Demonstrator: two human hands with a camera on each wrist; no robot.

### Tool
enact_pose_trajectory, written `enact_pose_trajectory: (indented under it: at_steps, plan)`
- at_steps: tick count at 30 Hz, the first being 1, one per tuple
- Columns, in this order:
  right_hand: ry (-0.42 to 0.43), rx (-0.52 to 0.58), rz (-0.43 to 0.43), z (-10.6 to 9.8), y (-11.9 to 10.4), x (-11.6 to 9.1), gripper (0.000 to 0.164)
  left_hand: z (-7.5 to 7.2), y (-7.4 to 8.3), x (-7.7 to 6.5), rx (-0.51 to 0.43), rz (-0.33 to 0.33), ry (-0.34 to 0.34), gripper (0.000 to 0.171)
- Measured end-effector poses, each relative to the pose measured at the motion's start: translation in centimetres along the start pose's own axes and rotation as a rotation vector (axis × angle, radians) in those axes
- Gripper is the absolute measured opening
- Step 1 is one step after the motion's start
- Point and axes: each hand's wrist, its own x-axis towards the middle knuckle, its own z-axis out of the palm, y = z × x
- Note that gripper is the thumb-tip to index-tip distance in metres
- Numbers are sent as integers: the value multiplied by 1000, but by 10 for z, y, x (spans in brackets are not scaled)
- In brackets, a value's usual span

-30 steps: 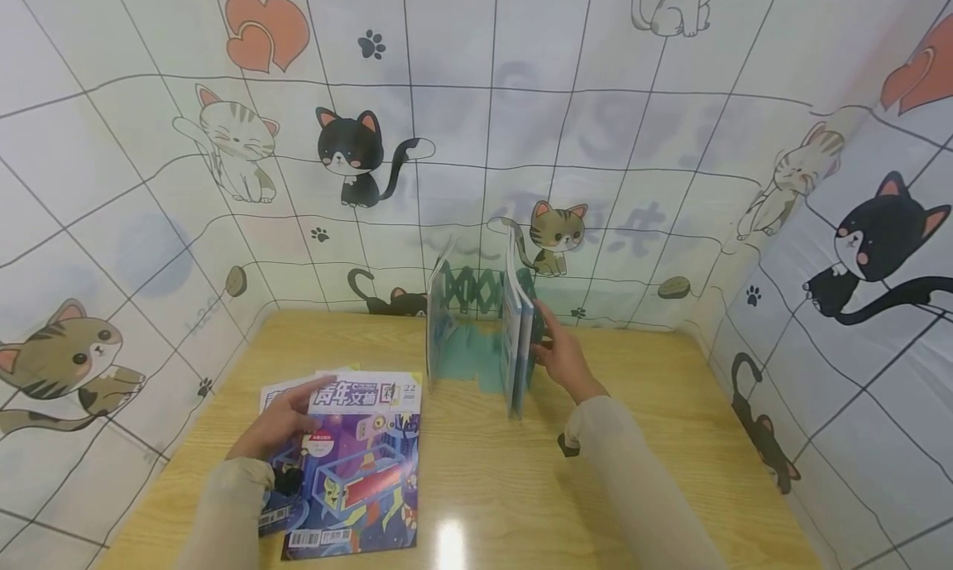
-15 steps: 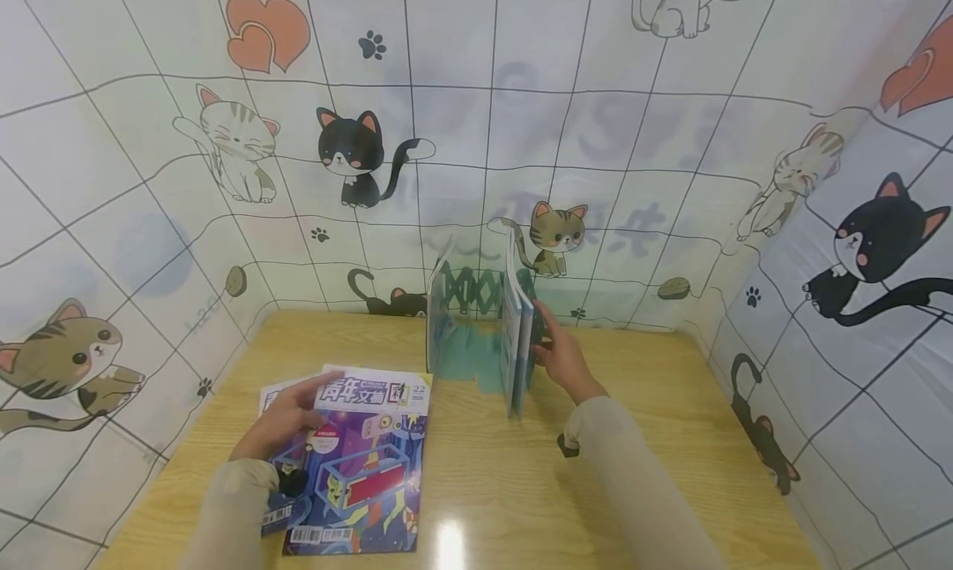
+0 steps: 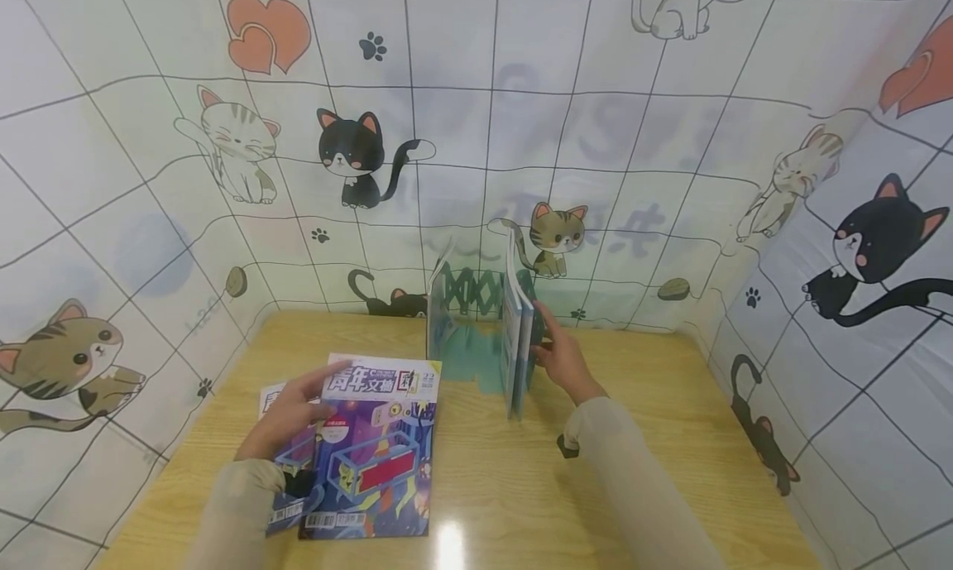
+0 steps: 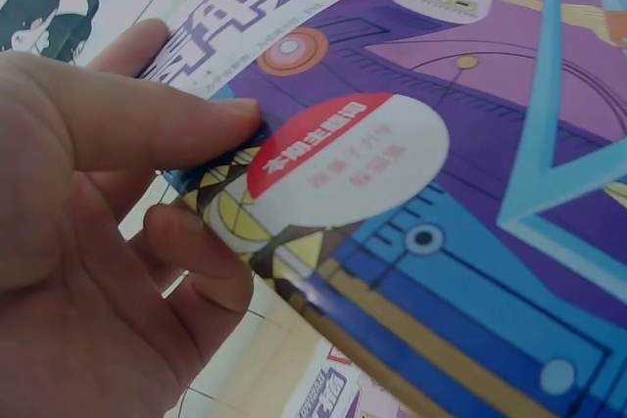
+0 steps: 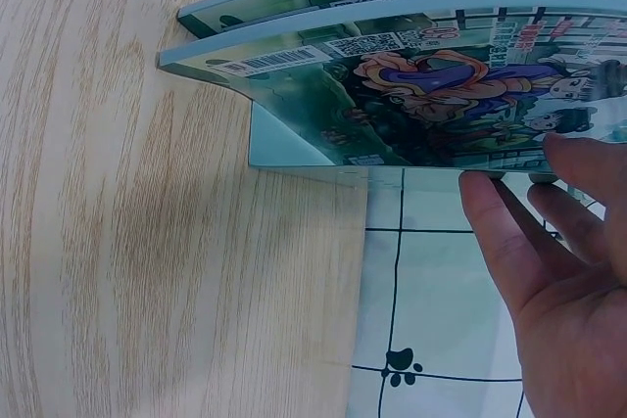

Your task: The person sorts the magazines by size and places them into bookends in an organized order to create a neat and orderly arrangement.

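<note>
Purple magazine [image 3: 383, 462] has shifted rightward and away from the person, its left edge pinched between thumb and fingers of the left hand [image 3: 289, 409]. Cover glossy, white title band on top, red-and-white badge, barcode at lower left. It overlaps a second magazine [image 3: 287, 516] over the surface [image 3: 514, 504]. Right hand [image 3: 566, 359], fingers spread, touches books [image 3: 516, 342] upright in the green rack [image 3: 472, 355]

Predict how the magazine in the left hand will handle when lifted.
The magazine looks thin, so it will probably flex. Its sheen suggests it may slide. The left hand pinches only one edge, so the far side could droop.
</note>
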Motion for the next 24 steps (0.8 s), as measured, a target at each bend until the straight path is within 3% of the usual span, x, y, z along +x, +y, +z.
enact_pose_trajectory:
  at_steps: [7, 11, 24]
  plan:
    - [9, -8, -6, 1, 2, 1, 90, 6, 9, -2, -1, 73, 17, 74]
    - [15, -10, -2, 1, 2, 1, 89, 11, 14, -1, 50, 98, 47, 72]
    - [6, 2, 7, 1, 0, -1, 87, 25, 26, 2, 125, 109, 72, 71]
